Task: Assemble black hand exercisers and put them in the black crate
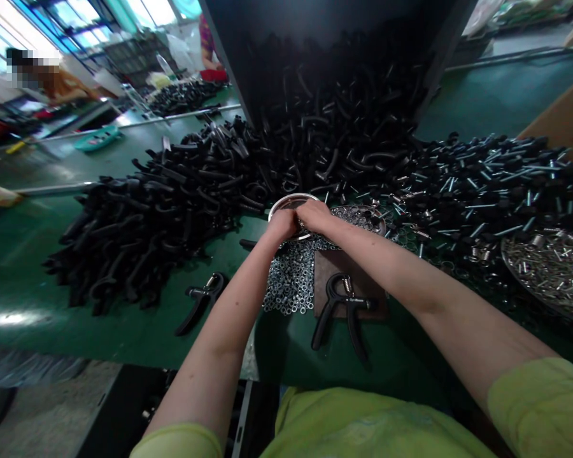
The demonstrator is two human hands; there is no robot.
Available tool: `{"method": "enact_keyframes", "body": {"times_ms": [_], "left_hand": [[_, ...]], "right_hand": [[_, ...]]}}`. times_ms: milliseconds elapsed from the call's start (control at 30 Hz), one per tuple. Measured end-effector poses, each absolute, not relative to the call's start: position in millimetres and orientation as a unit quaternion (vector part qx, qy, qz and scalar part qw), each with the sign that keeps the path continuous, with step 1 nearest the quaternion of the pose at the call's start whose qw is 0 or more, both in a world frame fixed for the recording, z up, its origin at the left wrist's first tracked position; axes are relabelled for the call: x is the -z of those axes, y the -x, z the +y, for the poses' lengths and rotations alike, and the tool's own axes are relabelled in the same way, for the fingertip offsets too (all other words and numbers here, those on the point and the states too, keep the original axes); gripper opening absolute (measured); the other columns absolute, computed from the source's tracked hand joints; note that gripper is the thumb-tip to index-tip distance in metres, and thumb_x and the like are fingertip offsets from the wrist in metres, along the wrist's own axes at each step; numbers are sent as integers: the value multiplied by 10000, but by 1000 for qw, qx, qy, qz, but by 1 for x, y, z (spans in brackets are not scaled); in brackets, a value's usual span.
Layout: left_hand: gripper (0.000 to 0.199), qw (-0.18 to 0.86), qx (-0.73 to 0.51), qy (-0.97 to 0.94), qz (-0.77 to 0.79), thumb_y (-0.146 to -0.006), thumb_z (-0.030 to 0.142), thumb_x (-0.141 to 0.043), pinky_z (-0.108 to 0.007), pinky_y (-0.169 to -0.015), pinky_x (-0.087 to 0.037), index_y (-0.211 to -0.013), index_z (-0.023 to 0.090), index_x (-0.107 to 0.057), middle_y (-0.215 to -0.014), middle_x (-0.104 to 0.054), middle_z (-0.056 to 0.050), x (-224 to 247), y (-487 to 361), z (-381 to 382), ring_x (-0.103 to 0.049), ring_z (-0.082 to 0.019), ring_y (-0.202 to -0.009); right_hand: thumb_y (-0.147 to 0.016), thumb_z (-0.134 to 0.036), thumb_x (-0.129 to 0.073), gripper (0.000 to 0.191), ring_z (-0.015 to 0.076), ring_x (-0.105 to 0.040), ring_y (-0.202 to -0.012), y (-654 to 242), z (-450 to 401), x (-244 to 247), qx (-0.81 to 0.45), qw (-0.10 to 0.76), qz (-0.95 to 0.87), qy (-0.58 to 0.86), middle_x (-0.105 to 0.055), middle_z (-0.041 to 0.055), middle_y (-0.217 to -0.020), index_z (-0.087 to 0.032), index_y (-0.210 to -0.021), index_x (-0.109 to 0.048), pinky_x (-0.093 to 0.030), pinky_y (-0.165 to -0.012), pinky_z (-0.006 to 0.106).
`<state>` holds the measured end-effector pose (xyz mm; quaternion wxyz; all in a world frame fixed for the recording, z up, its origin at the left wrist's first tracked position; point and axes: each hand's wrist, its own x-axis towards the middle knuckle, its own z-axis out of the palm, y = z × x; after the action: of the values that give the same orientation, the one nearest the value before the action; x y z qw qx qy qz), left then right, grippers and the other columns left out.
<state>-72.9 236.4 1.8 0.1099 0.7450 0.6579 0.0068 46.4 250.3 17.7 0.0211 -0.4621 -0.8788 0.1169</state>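
Note:
Both hands meet over a round metal-rimmed bowl (277, 205) in the middle of the table. My left hand (284, 224) is at its left side, fingers curled inward. From the right, my right hand (314, 215) reaches into the same bowl with its fingers bent down. What the fingers hold is hidden. Small metal nuts (290, 280) are spread just in front of the bowl. A black hand grip with a spring (334, 299) lies on a brown board (322, 264). Another black hand grip (203, 299) rests on the green table left of my left forearm.
Black handles (148, 222) are heaped left and behind, below a large dark bin (344, 38). Black knobs with bolts (487, 184) and a tray of metal pins (554, 273) are at right. Two people sit across the green table (19, 324).

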Motion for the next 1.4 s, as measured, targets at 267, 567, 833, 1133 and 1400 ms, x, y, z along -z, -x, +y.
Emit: {"method": "enact_keyframes", "body": {"times_ms": [267,567,833,1133,1400], "left_hand": [[163,216,-238,-682,657,-750,281,-615,-245,-636,-447,-827,154,-683,-745,-683,-42,-16,82,199,-598,-148,-675],[234,534,-328,-557,545,-735,299,-664,-245,-647,-477,-925,164,-666,-789,-681,-19,3,38,69,-616,-130,-690],[205,442,-298,-627,568,-770,210,-623,-243,-673,-491,-975,191,-628,-788,-675,1,14,18,45,-636,-134,-719],[207,167,-159,-843,486,-829,118,-507,-283,-725,-474,-991,198,-610,-860,-661,-55,-8,13,45,-610,-181,-809],[196,98,-72,-879,462,-887,161,-452,-268,-649,-466,-992,205,-611,-775,-639,-52,-9,11,47,-584,-182,-755]], "right_hand": [[-850,-201,-528,185,158,-613,-884,-118,197,-35,-195,141,-864,442,-697,51,-927,-169,-924,-695,-433,-790,273],[-802,-114,-554,121,145,-594,-821,-174,113,-2,-300,205,-807,466,-662,31,-884,-169,-891,-615,-437,-744,267],[-852,-90,-469,156,202,-533,-888,-150,97,-17,-149,94,-886,430,-639,92,-864,-149,-896,-607,-403,-723,289],[-902,-189,-458,286,202,-556,-1055,-184,75,-2,-119,159,-875,442,-651,92,-1133,-175,-1155,-591,-457,-866,334],[-856,-437,-482,310,352,-574,-882,-323,2,12,30,79,-738,669,-615,158,-927,-228,-1047,-608,-474,-674,460]]}}
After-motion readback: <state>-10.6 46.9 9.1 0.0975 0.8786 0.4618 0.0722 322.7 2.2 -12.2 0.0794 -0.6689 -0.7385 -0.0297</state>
